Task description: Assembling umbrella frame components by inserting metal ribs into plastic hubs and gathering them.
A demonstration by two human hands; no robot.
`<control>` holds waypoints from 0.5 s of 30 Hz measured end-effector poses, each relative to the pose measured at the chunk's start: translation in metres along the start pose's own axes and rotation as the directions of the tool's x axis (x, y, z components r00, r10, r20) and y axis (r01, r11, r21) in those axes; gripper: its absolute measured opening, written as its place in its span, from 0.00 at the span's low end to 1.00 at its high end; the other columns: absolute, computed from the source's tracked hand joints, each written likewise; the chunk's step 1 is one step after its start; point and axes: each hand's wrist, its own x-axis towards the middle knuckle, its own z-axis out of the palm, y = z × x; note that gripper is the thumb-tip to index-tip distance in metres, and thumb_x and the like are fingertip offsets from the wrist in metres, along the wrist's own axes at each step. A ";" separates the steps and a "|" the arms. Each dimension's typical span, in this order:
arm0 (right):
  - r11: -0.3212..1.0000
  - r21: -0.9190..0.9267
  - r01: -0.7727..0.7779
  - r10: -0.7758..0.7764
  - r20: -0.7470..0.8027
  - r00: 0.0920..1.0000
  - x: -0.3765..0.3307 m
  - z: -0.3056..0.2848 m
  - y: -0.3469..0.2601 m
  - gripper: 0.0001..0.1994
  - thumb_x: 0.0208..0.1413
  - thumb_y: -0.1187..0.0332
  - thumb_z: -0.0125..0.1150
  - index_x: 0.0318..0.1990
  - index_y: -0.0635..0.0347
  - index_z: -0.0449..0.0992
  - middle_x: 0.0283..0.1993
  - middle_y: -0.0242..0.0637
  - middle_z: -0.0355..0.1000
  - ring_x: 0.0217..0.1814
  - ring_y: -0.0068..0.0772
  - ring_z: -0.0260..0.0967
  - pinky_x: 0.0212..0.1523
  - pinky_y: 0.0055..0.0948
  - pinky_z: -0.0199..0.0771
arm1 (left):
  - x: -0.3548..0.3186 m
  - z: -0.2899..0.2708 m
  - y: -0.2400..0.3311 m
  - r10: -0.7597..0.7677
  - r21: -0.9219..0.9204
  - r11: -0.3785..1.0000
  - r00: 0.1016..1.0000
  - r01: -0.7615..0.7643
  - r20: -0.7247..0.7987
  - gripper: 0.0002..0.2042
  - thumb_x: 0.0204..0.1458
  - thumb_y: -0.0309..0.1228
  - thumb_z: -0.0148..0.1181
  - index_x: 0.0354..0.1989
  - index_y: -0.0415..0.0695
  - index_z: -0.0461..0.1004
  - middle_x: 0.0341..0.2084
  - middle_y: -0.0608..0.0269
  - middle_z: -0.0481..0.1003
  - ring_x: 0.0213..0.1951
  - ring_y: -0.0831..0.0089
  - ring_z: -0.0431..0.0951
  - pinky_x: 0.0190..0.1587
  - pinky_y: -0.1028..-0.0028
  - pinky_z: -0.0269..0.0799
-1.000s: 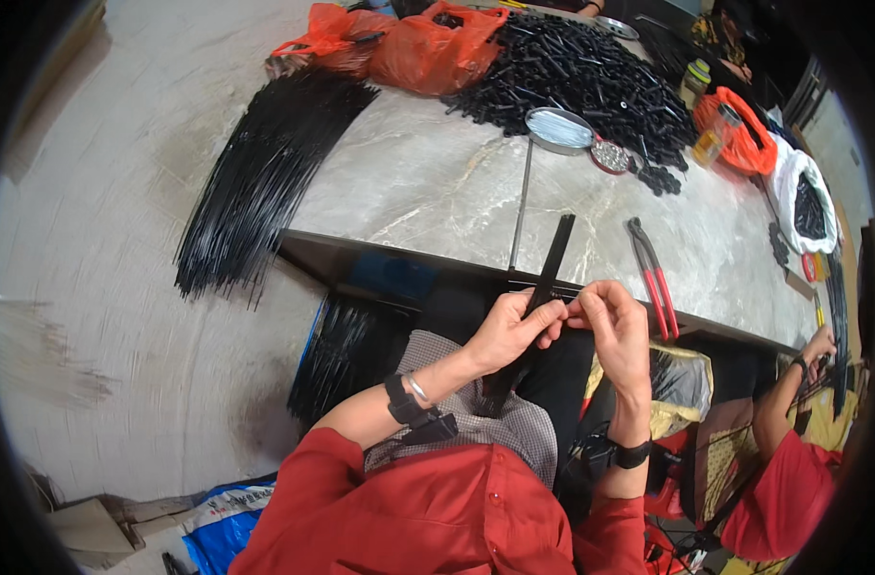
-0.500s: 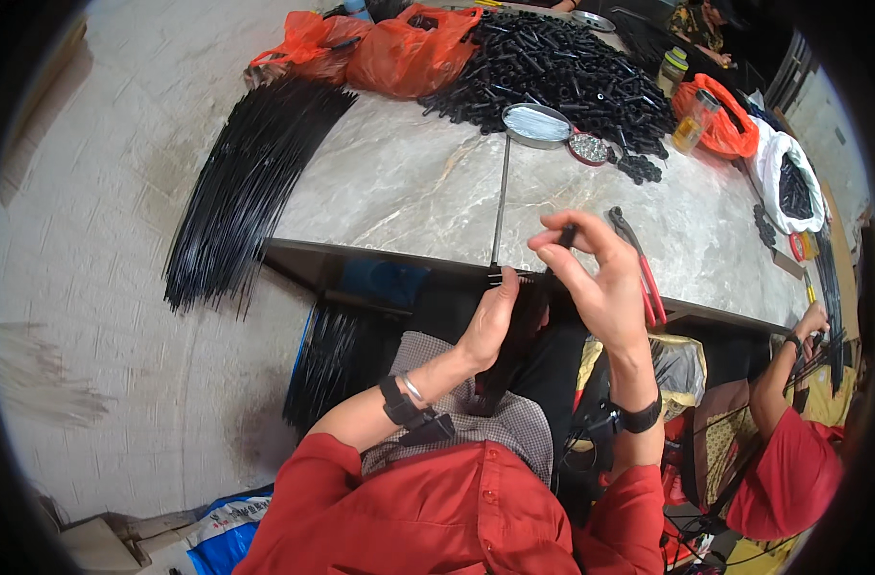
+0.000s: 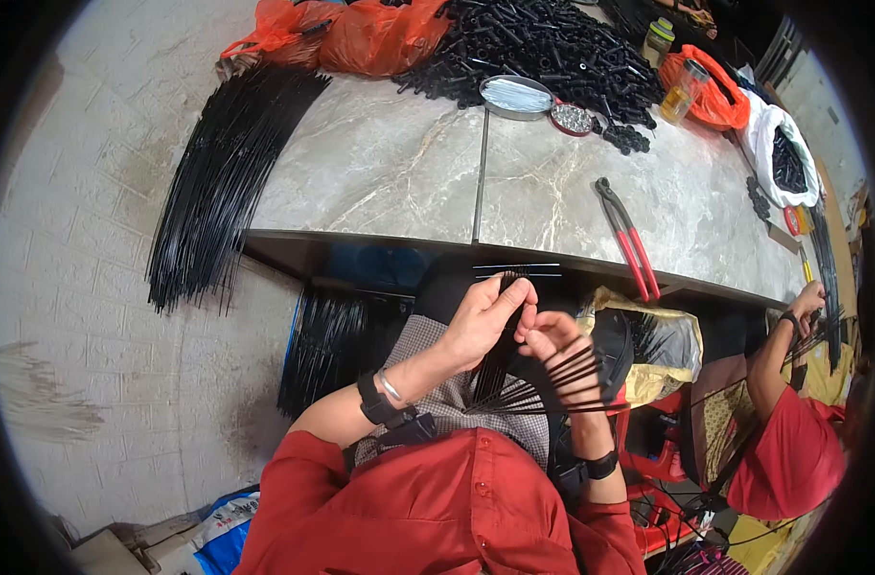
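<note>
Both hands [image 3: 519, 326] pinching black rods [image 3: 543, 379]; orange bag [image 3: 711, 91] holds black parts.

Head-worn view, steeply downward, close

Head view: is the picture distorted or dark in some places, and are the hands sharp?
Head view: strong fisheye, so the marble table edge bends and the corners are black; light is soft and even, with faint glare on the stone; the left hand and right hand are fairly sharp on the thin black rods.
</note>
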 end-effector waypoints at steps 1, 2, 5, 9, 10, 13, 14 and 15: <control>0.993 0.072 -0.092 0.091 0.012 0.996 -0.002 0.000 0.006 0.11 0.59 0.69 0.59 0.45 0.67 0.73 0.40 0.34 0.75 0.37 0.19 0.70 0.38 0.21 0.71 | 0.000 0.000 0.000 -0.006 0.000 1.000 1.000 0.006 0.001 0.13 0.65 0.38 0.46 0.35 0.43 0.71 0.24 0.68 0.72 0.25 0.82 0.69 0.29 0.80 0.68; 0.973 0.143 -0.182 0.179 0.031 0.983 -0.004 0.001 0.010 0.12 0.59 0.68 0.59 0.46 0.68 0.74 0.41 0.34 0.75 0.38 0.19 0.70 0.38 0.22 0.71 | 0.000 0.000 0.002 -0.013 -0.003 1.000 1.000 0.013 -0.014 0.13 0.65 0.38 0.46 0.35 0.43 0.71 0.24 0.68 0.72 0.25 0.81 0.70 0.29 0.80 0.68; 0.979 0.131 -0.155 0.150 0.045 0.988 -0.005 0.007 0.013 0.13 0.58 0.71 0.60 0.47 0.70 0.74 0.39 0.35 0.76 0.35 0.19 0.71 0.38 0.20 0.72 | -0.001 -0.008 0.003 -0.013 0.024 1.000 0.998 0.014 -0.059 0.14 0.65 0.39 0.46 0.35 0.42 0.71 0.25 0.67 0.73 0.27 0.81 0.72 0.31 0.80 0.70; 0.992 0.018 -0.122 0.121 0.047 0.992 -0.006 0.026 0.008 0.09 0.55 0.74 0.61 0.41 0.69 0.75 0.30 0.31 0.75 0.31 0.14 0.69 0.31 0.16 0.69 | 0.002 -0.007 0.005 -0.041 0.105 0.993 0.998 0.047 -0.055 0.14 0.65 0.39 0.46 0.35 0.42 0.72 0.27 0.66 0.74 0.29 0.81 0.74 0.33 0.81 0.72; 0.993 -0.043 -0.109 0.113 0.112 0.987 -0.001 0.027 0.015 0.07 0.56 0.74 0.60 0.39 0.69 0.76 0.29 0.30 0.75 0.29 0.13 0.68 0.28 0.16 0.68 | 0.004 -0.007 0.005 -0.043 0.105 0.993 0.998 0.049 -0.055 0.14 0.65 0.39 0.46 0.35 0.42 0.72 0.27 0.66 0.74 0.29 0.81 0.74 0.33 0.81 0.72; 0.995 -0.037 -0.095 0.097 0.040 0.994 -0.001 0.033 0.009 0.05 0.58 0.75 0.56 0.35 0.68 0.77 0.23 0.25 0.72 0.23 0.09 0.61 0.22 0.16 0.61 | 0.008 -0.009 0.008 -0.111 0.100 0.989 0.994 0.110 0.001 0.14 0.65 0.39 0.46 0.36 0.41 0.72 0.28 0.66 0.74 0.31 0.80 0.74 0.35 0.80 0.72; 0.994 0.013 -0.110 0.110 0.032 0.993 0.001 0.033 0.014 0.05 0.58 0.75 0.56 0.34 0.68 0.77 0.23 0.24 0.71 0.23 0.09 0.61 0.22 0.16 0.61 | 0.009 -0.010 0.009 -0.092 0.169 0.981 0.996 0.091 0.000 0.14 0.64 0.40 0.48 0.40 0.40 0.71 0.31 0.64 0.74 0.35 0.79 0.73 0.39 0.78 0.71; 0.997 -0.017 -0.072 0.072 0.035 0.997 0.003 0.031 0.017 0.05 0.58 0.75 0.57 0.34 0.68 0.77 0.23 0.24 0.71 0.23 0.09 0.61 0.22 0.16 0.61 | 0.009 -0.012 0.011 -0.075 0.236 0.969 0.997 0.073 0.000 0.15 0.64 0.40 0.49 0.44 0.39 0.71 0.33 0.63 0.74 0.39 0.78 0.72 0.43 0.76 0.70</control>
